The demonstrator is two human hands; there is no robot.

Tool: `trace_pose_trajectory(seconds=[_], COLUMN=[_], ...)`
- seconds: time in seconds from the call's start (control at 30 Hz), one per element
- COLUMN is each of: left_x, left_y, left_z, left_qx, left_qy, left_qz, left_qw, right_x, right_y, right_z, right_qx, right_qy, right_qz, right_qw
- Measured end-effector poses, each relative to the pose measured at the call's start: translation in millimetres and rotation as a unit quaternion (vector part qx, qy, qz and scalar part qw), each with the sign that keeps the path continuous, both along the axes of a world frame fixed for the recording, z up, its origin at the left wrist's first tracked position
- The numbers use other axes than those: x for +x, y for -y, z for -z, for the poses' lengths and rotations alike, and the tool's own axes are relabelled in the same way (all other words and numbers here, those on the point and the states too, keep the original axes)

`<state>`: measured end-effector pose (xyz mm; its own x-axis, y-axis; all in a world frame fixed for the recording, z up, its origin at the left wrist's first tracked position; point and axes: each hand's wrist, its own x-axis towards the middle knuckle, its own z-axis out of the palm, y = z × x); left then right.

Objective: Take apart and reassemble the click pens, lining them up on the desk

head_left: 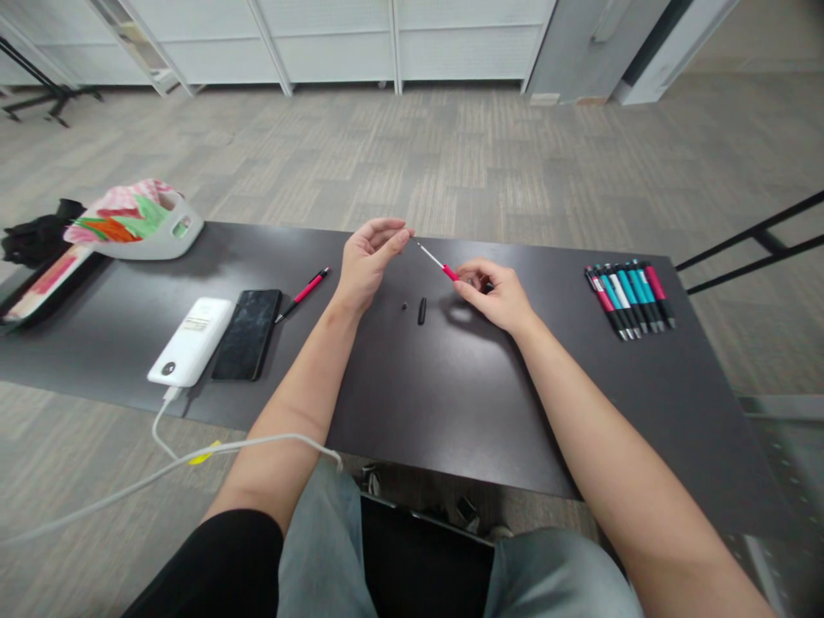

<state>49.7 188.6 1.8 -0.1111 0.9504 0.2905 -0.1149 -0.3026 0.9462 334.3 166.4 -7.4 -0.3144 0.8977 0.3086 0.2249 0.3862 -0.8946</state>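
Note:
My right hand (493, 290) is closed around a red pen barrel (450, 272). A thin white refill (431, 255) sticks out of that barrel, slanting up to the left. At its far end, the thumb and fingers of my left hand (373, 257) pinch the tip. On the table between my hands lies a black pen grip (421, 311), with a tiny dark part (405, 306) beside it. A whole red and black pen (302, 294) rests left of my left forearm.
Several red, teal and white pens (631, 299) lie in a row at the right. A black phone (247, 335) and a white power bank (191, 342) with a white cable (257, 440) are at the left. A white basket (154, 245) holding cloth stands on the far left of the dark table (438, 412).

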Motion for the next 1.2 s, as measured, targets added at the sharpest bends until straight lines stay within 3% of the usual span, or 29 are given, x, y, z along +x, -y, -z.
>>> trace_pose_trajectory(seconds=[0.4,0.9,1.2], left_x=[3,-1,2], left_y=[-2,-1,2], left_z=[0.9,-1.0,-4.4], left_qx=[0.006,0.024,-0.005], left_qy=[0.083,0.051,0.039], left_qz=[0.02,0.02,0.005], left_qw=[0.996,0.998,0.999], right_x=[-1,-3,-3], right_y=[4,5,6], right_z=[-6.4,-8.5,-10.4], right_qx=[-0.011,-0.024,-0.028], right_qy=[0.002,0.0,0.008], right_qz=[-0.002,0.002,0.006], right_qw=[1.0,1.0,1.0])
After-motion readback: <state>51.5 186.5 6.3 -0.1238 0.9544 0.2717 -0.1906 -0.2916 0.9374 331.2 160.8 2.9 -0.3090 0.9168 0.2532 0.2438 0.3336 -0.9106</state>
